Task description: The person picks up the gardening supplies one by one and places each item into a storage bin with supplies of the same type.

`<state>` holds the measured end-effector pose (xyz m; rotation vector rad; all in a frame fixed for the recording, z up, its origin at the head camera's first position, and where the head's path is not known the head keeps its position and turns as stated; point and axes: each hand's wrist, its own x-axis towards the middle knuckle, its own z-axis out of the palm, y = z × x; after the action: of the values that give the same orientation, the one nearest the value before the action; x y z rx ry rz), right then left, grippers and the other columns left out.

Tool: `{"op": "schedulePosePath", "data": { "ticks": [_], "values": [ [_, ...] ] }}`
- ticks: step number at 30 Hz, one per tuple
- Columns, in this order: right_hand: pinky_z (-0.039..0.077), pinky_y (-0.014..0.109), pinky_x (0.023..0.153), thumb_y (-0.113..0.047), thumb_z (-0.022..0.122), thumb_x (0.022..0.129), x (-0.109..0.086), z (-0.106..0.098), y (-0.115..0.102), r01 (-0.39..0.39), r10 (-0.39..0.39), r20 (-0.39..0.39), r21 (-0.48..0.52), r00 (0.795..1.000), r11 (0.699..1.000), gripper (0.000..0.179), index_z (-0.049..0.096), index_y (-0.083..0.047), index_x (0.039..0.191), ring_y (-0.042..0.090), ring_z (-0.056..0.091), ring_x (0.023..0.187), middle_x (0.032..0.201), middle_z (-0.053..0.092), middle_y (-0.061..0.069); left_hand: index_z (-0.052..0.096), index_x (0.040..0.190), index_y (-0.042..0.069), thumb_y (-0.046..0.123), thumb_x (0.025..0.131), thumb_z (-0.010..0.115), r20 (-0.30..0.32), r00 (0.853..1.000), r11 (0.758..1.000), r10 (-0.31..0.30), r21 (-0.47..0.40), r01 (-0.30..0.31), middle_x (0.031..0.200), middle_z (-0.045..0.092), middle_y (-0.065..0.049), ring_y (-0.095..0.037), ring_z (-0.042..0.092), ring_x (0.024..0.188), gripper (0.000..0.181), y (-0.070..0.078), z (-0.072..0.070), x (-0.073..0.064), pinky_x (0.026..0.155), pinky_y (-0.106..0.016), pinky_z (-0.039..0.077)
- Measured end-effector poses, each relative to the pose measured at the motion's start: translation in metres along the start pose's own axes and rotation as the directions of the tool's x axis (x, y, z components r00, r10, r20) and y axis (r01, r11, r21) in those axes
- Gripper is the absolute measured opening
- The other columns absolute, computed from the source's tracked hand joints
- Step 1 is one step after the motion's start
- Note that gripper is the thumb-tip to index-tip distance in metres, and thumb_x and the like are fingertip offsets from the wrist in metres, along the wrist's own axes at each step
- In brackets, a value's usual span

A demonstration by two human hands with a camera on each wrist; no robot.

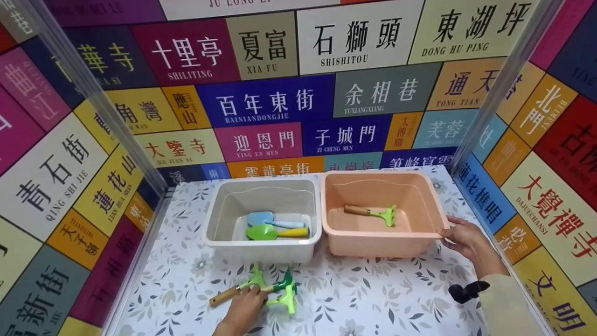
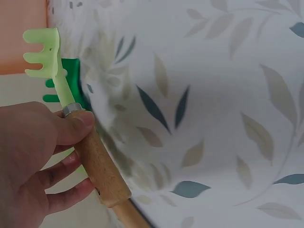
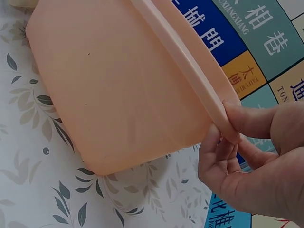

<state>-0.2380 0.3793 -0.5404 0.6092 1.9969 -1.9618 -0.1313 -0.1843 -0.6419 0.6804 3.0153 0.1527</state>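
My left hand (image 1: 243, 305) pinches the wooden handle of a light green toy rake (image 2: 97, 161) between thumb and fingers, low over the table. Beside that rake is a dark green rake (image 1: 283, 282), partly hidden behind it in the left wrist view. Another light green rake (image 1: 255, 277) lies just beyond my fingers, its wooden handle pointing left. My right hand (image 1: 466, 238) grips the right front corner of an orange tub (image 1: 385, 245), thumb and fingers around its rim (image 3: 190, 66). Inside this tub rests a light green rake with a wooden handle (image 1: 357, 210).
Left of the orange tub, close beside it, stands a white tub (image 1: 261, 252). It holds a blue shovel (image 1: 261, 218) and a green shovel with a yellow handle (image 1: 263, 232). Colourful walls with printed lettering enclose the leaf-patterned table (image 1: 373, 294) at the back and sides.
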Motion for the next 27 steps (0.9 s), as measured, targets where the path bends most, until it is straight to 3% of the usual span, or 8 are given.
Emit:
{"op": "schedulePosePath", "data": {
  "ticks": [2, 4, 12, 16, 21, 24, 27],
  "values": [
    [0.056, 0.025, 0.073, 0.002, 0.066, 0.090, 0.001, 0.001, 0.000, 0.000, 0.000, -0.014, -0.027, 1.000, 1.000, 0.088, 0.010, 0.000, 0.159, 0.004, 0.061, 0.080, 0.142, 0.039, 0.030, 0.070, 0.099, 0.014, 0.012, 0.090, 0.070, 0.012, 1.000, 1.000, 0.018, -0.002, -0.018, 0.089, 0.059, -0.003, -0.022, 0.055, 0.076, 0.009, 0.003, -0.007, 0.003, 0.053, -0.032, 0.044],
    [0.056, 0.025, 0.073, 0.002, 0.066, 0.090, 0.001, 0.002, 0.000, -0.004, 0.003, -0.019, -0.040, 1.000, 0.999, 0.088, 0.010, 0.000, 0.159, 0.005, 0.060, 0.080, 0.152, 0.027, 0.032, 0.069, 0.100, 0.014, 0.009, 0.088, 0.072, 0.020, 0.999, 0.999, 0.036, 0.003, -0.036, 0.091, 0.060, -0.003, -0.023, 0.056, 0.078, 0.014, 0.006, -0.015, 0.005, 0.053, -0.033, 0.045],
    [0.056, 0.024, 0.072, 0.003, 0.065, 0.091, -0.001, 0.001, -0.001, -0.006, 0.005, -0.027, -0.045, 1.000, 0.999, 0.087, 0.010, 0.000, 0.159, 0.006, 0.059, 0.082, 0.158, 0.019, 0.032, 0.067, 0.095, 0.011, 0.006, 0.079, 0.080, -0.021, 0.995, 0.991, 0.097, 0.099, -0.095, 0.091, 0.061, -0.006, -0.024, 0.058, 0.083, 0.021, 0.018, -0.039, 0.016, 0.060, -0.038, 0.050],
    [0.056, 0.025, 0.073, 0.004, 0.064, 0.090, -0.001, 0.002, -0.001, -0.005, 0.004, -0.022, -0.039, 1.000, 0.999, 0.086, 0.011, 0.002, 0.158, 0.007, 0.059, 0.081, 0.155, 0.023, 0.033, 0.068, 0.092, 0.011, 0.007, 0.080, 0.079, -0.065, 0.989, 0.982, 0.129, 0.145, -0.119, 0.089, 0.061, -0.006, -0.024, 0.059, 0.082, 0.017, 0.022, -0.047, 0.021, 0.061, -0.038, 0.052],
    [0.056, 0.025, 0.073, 0.003, 0.065, 0.090, -0.001, 0.001, -0.001, -0.001, 0.000, -0.026, -0.042, 1.000, 0.999, 0.086, 0.012, 0.003, 0.158, 0.006, 0.059, 0.081, 0.148, 0.032, 0.031, 0.070, 0.094, 0.011, 0.005, 0.080, 0.078, -0.066, 0.987, 0.982, 0.145, 0.131, -0.135, 0.088, 0.062, -0.006, -0.022, 0.058, 0.080, 0.018, 0.027, -0.057, 0.028, 0.062, -0.036, 0.051],
    [0.056, 0.025, 0.072, 0.002, 0.066, 0.090, 0.000, 0.000, -0.001, 0.007, -0.008, -0.025, -0.036, 1.000, 0.999, 0.086, 0.013, 0.003, 0.157, 0.006, 0.060, 0.080, 0.127, 0.051, 0.023, 0.069, 0.094, 0.010, 0.003, 0.080, 0.077, -0.088, 0.984, 0.984, 0.157, 0.097, -0.149, 0.088, 0.062, -0.006, -0.023, 0.058, 0.081, 0.017, 0.029, -0.063, 0.031, 0.061, -0.037, 0.051],
    [0.056, 0.026, 0.071, 0.003, 0.066, 0.090, 0.001, -0.001, 0.000, 0.013, -0.014, -0.024, -0.037, 1.000, 0.999, 0.085, 0.013, 0.003, 0.157, 0.006, 0.060, 0.079, 0.110, 0.057, 0.008, 0.068, 0.093, 0.010, 0.003, 0.082, 0.075, -0.112, 0.980, 0.986, 0.165, 0.033, -0.163, 0.088, 0.062, -0.006, -0.023, 0.059, 0.082, 0.014, 0.032, -0.070, 0.034, 0.061, -0.039, 0.052]
  ]
}}
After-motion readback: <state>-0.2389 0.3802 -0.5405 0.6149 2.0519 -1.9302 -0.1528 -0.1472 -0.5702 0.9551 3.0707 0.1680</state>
